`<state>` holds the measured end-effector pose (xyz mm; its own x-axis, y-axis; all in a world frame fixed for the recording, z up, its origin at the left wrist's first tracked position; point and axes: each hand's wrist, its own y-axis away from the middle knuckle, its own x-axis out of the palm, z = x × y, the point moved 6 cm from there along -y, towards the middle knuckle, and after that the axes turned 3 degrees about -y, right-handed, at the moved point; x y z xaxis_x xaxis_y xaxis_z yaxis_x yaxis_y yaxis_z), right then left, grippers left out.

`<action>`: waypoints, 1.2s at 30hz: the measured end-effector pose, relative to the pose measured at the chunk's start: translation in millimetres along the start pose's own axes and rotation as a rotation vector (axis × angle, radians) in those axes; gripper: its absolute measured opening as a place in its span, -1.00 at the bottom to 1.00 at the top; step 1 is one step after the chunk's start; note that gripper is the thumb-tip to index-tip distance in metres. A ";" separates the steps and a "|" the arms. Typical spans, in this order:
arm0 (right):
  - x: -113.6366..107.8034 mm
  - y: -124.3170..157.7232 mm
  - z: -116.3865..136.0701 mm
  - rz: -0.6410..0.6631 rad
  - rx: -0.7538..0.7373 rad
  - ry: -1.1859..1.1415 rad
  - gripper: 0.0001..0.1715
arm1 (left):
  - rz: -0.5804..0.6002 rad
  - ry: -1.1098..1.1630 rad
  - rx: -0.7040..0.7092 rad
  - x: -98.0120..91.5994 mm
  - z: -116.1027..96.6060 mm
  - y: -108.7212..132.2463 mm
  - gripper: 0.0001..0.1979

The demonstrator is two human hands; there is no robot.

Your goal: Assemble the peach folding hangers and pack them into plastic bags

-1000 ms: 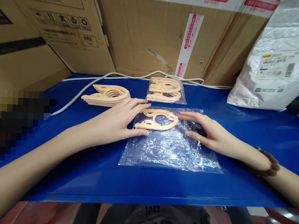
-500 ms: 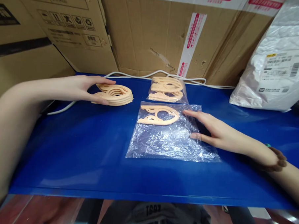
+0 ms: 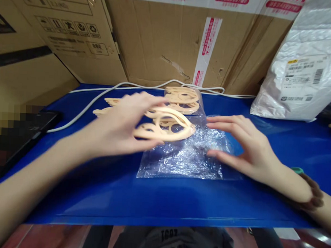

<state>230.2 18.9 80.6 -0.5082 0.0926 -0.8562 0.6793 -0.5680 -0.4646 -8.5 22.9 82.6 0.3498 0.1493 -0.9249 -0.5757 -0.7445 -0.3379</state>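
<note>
My left hand [image 3: 121,125] grips a peach-coloured folding hanger [image 3: 189,131], folded up, between thumb and fingers above a clear plastic bag [image 3: 177,164]. Beneath it, another folded hanger [image 3: 165,121] on the bag is mostly covered from sight; whether it lies inside the bag I cannot tell. Behind my left hand, more hangers [image 3: 111,101] lie on the blue table, partly hidden by the hand. My right hand [image 3: 244,144] is over the bag's right side, thumb and fingers apart, holding nothing.
At the back is a second clear bag [image 3: 200,103] with several hangers in it. A white cable [image 3: 86,107] runs along the cardboard boxes [image 3: 163,40]. A white parcel bag [image 3: 279,96] stands at right, a black device [image 3: 39,125] at left on the blue table [image 3: 110,194].
My left hand has moved right from the stack, bringing a folding hanger over the clear bag. My right hand stays by the bag's right side, its fingers spread wider.
</note>
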 end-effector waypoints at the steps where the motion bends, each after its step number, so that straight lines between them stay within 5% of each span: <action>1: 3.2 0.3 7.5 0.026 -0.030 -0.005 -0.38 | -0.023 0.030 0.075 5.6 -15.4 -0.8 -0.29; 5: 11.6 3.2 25.1 0.063 -0.103 0.009 -0.27 | -0.049 0.134 0.189 26.9 -48.0 0.5 -0.25; 12: 13.3 0.5 21.4 0.110 -0.062 0.022 -0.26 | -0.035 0.200 0.133 39.9 -47.2 -0.2 -0.16; 18: -32.7 6.9 -47.9 0.124 0.160 -0.113 -0.05 | 0.269 0.115 -0.048 43.0 -1.7 17.3 0.18; 24: -56.7 26.4 -111.0 0.359 0.320 -0.169 -0.01 | 0.450 0.120 -0.113 43.5 29.9 35.0 0.19; 36: 19.5 14.1 -28.5 0.419 0.078 -0.089 0.01 | 0.454 0.113 -0.125 46.2 24.9 31.6 0.00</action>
<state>244.9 36.0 50.9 -0.2434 -0.2281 -0.9427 0.7962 -0.6020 -0.0599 -29.0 22.5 24.8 0.1661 -0.2754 -0.9469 -0.5982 -0.7915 0.1253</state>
